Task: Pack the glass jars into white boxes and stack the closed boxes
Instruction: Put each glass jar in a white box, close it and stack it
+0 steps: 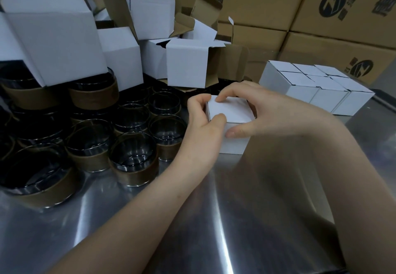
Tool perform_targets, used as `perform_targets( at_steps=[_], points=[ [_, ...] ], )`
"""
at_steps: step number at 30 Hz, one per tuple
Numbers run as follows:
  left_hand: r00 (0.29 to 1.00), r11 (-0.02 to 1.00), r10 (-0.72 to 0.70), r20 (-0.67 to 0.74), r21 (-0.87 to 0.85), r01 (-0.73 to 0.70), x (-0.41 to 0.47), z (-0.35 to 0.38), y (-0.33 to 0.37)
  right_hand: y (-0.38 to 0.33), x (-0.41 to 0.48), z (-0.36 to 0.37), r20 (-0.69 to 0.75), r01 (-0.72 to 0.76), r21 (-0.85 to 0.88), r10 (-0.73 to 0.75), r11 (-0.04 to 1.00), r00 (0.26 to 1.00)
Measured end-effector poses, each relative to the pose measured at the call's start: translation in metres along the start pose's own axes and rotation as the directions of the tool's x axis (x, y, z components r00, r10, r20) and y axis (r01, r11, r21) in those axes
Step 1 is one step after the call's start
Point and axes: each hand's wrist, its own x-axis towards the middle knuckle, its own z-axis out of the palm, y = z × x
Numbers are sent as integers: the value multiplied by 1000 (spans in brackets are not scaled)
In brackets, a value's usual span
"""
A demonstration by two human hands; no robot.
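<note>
A small white box (232, 113) stands on the steel table (192, 220) in the middle of the view, its top flap down. My left hand (201, 123) grips its left edge, thumb on the lid's near corner. From the right, my right hand (255, 110) holds it, index finger pressing the lid's far edge and thumb on the front face. Several glass jars (132, 158) with brown bands crowd the table's left side. A block of closed white boxes (317, 87) sits at the back right.
Open, empty white boxes (188, 63) are heaped at the back left, some resting on jars. Large brown cartons (334, 44) with black logos wall off the back and right. Bare steel lies in front of my arms.
</note>
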Motion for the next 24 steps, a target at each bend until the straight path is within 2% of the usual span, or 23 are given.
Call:
perform_targets(
  at_steps=[5,8,12,16,19,22,24],
  points=[
    [999,998,-31,7,-50,32,-3,2,5,-6,-3,-3,-60,9,-36,-11,999,998],
    [999,999,-42,-17,-31,42,-5,3,6,-6,-11,-11,-54,-43,45,45,998,998],
    [999,998,-37,-25,47,38,-5,2,2,2,-29,-27,8,-148,144,148,979,989],
    [1000,984,-6,-15,179,8,-7,4,-1,21,-62,-40,-117,-248,186,273,951,955],
    [1000,959,-12,-9,283,14,-9,4,-3,43,-88,-46,-269,-425,248,483,871,833],
    [998,936,-20,54,351,0,-12,5,-4,100,-105,-50,-355,-606,379,715,699,603],
    [995,910,-17,94,414,-23,-13,5,-5,172,-131,-55,-443,-590,464,750,661,492]
  ],
)
